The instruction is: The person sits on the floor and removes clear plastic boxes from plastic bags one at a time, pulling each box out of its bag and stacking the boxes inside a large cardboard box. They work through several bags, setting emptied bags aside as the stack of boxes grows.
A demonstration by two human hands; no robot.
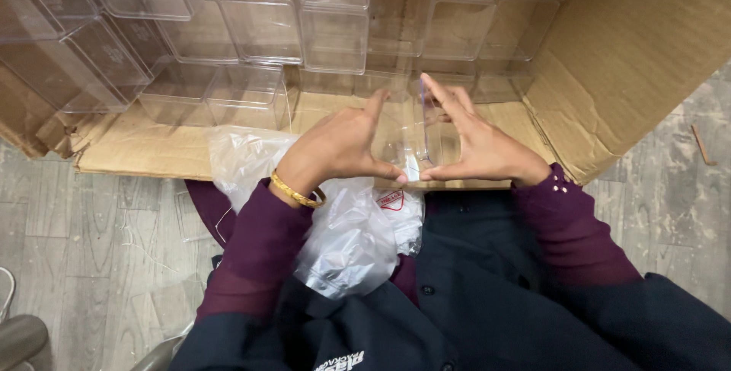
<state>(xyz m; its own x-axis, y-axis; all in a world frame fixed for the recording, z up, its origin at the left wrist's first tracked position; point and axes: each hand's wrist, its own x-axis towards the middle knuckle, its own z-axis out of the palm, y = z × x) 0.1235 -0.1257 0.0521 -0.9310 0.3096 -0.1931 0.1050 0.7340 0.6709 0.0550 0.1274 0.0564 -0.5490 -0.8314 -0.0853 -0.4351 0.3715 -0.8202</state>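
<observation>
Head view: held up between left hand (343, 146) and right hand (480, 146), over the near edge of a flattened cardboard box (632, 51), one clear plastic box (407, 131), thumbs pressed at its near bottom corner, fingers spread flat along both side walls, neither hand fully closed. Likely light, thin-walled and stiff but crackable, smooth and slippery; best gripped by opposite walls or corners, not squeezed mid-panel. Stacked farther back on the cardboard, about a dozen more clear boxes (263, 28), exact count uncertain through overlapping transparency. Below the wrists, one crumpled plastic bag (350, 242) on the lap. On the left wrist, one gold bangle (297, 192).
</observation>
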